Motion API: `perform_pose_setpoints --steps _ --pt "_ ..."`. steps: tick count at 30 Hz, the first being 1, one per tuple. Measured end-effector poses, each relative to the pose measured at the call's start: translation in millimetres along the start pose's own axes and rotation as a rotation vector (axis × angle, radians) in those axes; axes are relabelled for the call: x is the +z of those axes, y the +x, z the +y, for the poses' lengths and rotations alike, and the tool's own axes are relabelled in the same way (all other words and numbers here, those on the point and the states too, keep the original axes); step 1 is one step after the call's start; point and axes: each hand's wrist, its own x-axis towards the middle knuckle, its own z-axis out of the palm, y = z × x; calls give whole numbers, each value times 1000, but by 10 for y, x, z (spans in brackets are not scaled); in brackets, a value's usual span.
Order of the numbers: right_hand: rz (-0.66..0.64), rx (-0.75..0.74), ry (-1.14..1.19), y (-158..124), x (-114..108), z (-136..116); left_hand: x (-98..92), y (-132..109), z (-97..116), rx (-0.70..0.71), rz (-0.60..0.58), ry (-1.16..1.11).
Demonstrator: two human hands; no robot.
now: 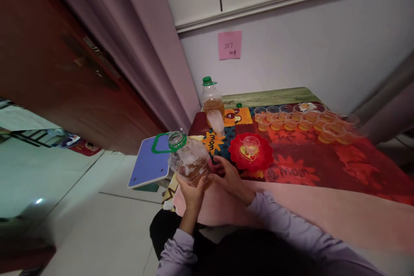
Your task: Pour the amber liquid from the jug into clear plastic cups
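A large clear jug [192, 159] with a green neck ring and green handle, uncapped and partly filled with amber liquid, is tilted over the table's left edge. My left hand [191, 189] grips its lower part. My right hand [228, 176] is at the jug's right side near its base, fingers partly spread; whether they touch it is unclear. To the right, a red scalloped plate [267, 155] bears a clear plastic cup [251, 144]. Behind the jug, a stack of clear cups [216, 121] leans before a second jug [211, 102] with a green cap.
Several cups of amber liquid [304, 121] stand in rows at the table's back right. A green cap [239, 105] lies near the back edge. Left of the table is a blue-topped stool [150, 161]. A pink note [229, 45] hangs on the wall.
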Motion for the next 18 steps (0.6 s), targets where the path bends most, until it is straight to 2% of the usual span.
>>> perform_pose_setpoints --steps 3,8,11,14,16,18 --pt "-40 -27 -32 69 178 161 -77 29 90 -64 -59 -40" --pt "-67 -76 -33 172 125 269 -165 154 272 -17 -62 27" --pt "-72 -79 28 161 96 269 -193 235 399 54 -125 143" --pt "-112 -39 191 138 112 265 -217 289 559 171 -147 338" --pt "-148 -2 343 128 139 246 -229 312 686 312 -175 464" --pt "-165 10 494 116 164 192 -236 328 813 481 -256 571"
